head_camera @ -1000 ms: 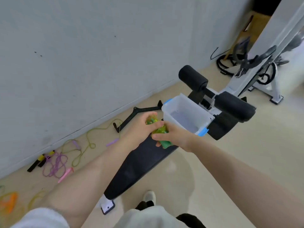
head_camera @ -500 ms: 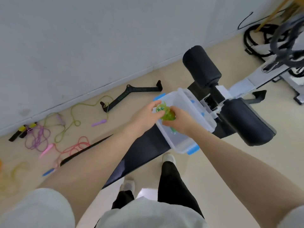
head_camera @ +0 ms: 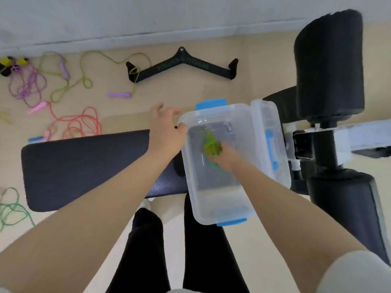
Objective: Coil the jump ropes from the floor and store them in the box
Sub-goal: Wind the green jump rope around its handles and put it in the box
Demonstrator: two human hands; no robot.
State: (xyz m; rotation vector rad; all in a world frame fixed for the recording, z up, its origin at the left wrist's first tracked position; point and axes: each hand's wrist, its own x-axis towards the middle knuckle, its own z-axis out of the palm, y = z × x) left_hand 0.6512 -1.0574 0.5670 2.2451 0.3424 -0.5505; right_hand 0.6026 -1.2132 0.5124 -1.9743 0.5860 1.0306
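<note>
A clear plastic box with blue latches sits on the black bench pad. My right hand is down inside the box and grips a coiled green jump rope near its floor. My left hand rests on the box's left rim, thumb at the corner and fingers spread loosely. Several loose ropes lie on the floor at left: a red rope, a purple rope, an olive-green rope with lilac handles, and a green rope.
The bench's black foam rollers and white frame stand to the right of the box. A black V-shaped cable handle lies on the floor by the wall. My legs in black trousers stand below the bench.
My right hand has carried the green coil from above the bench down into the box. My left hand let go of the coil and moved to the box's rim. The camera tilted downward.
</note>
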